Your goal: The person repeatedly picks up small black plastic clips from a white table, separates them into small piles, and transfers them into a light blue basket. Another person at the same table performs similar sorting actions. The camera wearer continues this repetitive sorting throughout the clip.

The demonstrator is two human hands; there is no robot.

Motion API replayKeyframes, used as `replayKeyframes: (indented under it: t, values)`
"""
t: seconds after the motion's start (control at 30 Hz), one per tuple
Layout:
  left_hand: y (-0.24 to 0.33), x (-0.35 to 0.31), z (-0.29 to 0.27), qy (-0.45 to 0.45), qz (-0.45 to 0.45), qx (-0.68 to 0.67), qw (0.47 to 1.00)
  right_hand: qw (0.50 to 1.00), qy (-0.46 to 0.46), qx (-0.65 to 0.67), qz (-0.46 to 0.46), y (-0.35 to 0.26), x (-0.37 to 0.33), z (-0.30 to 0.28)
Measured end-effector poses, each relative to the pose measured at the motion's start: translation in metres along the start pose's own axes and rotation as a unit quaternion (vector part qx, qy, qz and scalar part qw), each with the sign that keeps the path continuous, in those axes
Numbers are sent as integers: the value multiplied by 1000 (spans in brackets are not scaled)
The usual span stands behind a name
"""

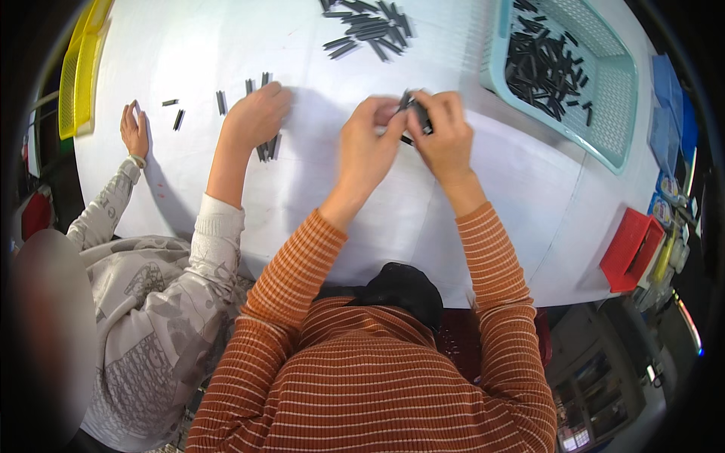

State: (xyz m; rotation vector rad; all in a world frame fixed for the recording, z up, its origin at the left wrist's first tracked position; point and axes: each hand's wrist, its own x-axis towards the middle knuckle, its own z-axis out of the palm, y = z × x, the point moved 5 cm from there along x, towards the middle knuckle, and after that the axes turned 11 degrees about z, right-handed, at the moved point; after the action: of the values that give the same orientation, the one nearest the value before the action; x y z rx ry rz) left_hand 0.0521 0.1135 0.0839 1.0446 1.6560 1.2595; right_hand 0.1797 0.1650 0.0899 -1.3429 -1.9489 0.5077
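Note:
Both my hands meet above the white table, fingers pinched around small black strip-like pieces. My left hand (368, 143) grips a black strip (405, 100) whose end sticks up between the two hands. In my right hand (444, 136), more black pieces (421, 117) show between thumb and fingers, partly hidden. Another dark tip (406, 140) pokes out below the fingers. Slight motion blur hides just how the pieces touch. Beyond my hands lies a loose pile of black strips (370, 29) on the table.
A light-blue basket (615, 143) of black pieces stands at the far right, a red bin (630, 249) at the right edge, a yellow basket (78, 75) at far left. Left of me, a co-worker's hand (257, 113) covers some black strips on the white table (506, 249).

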Motion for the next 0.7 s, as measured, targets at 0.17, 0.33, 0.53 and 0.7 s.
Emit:
replayKeyframes:
  t: [0.17, 0.33, 0.53, 0.7]
  values:
    - [90, 73, 89, -41, 158, -49, 985, 981, 186, -52, -8, 20, 85, -97]
    - [118, 105, 88, -42, 248, 54, 966, 974, 119, -171, 90, 94, 140, -118]
    - [9, 50, 25, -153, 212, 238, 935, 969, 185, -163, 2, 94, 110, -121]
    - [-35, -8, -2, -220, 262, 328, 881, 983, 170, -63, -16, 52, 43, -97]
